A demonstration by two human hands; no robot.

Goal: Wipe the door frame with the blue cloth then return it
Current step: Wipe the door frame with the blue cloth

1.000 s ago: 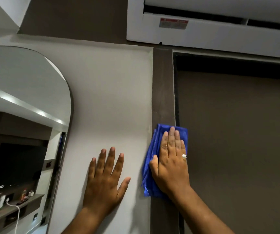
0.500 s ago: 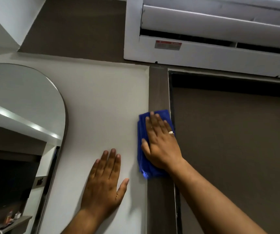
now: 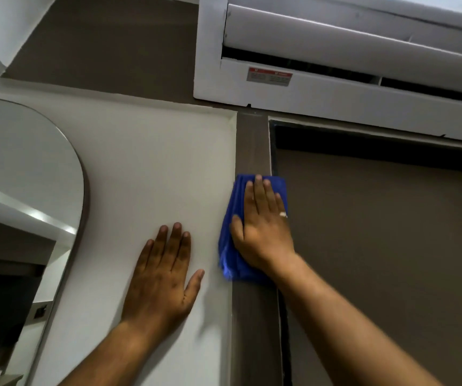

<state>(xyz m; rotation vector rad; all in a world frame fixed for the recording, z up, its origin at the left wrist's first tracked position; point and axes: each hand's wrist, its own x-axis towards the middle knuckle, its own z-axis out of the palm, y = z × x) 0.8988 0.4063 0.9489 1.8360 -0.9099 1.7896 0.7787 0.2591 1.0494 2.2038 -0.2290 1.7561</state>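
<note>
Blue cloth (image 3: pixel 231 254) lay flat against the brown door frame (image 3: pixel 252 146), pinned under my right hand (image 3: pixel 263 232), fingers together and flat, gripping nothing. My left hand (image 3: pixel 163 277) rested spread on the white wall (image 3: pixel 154 162). Nothing clamped it (only palm pressure), so I judged it could slip or drop farther up, short of the air conditioner (image 3: pixel 335 87).

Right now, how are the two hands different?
The right hand presses the blue cloth on the brown door frame; the left hand lies bare on the white wall. The right hand wears a ring; the left shows none. The right hand sits higher. Both are flat, fingers pointing up.
</note>
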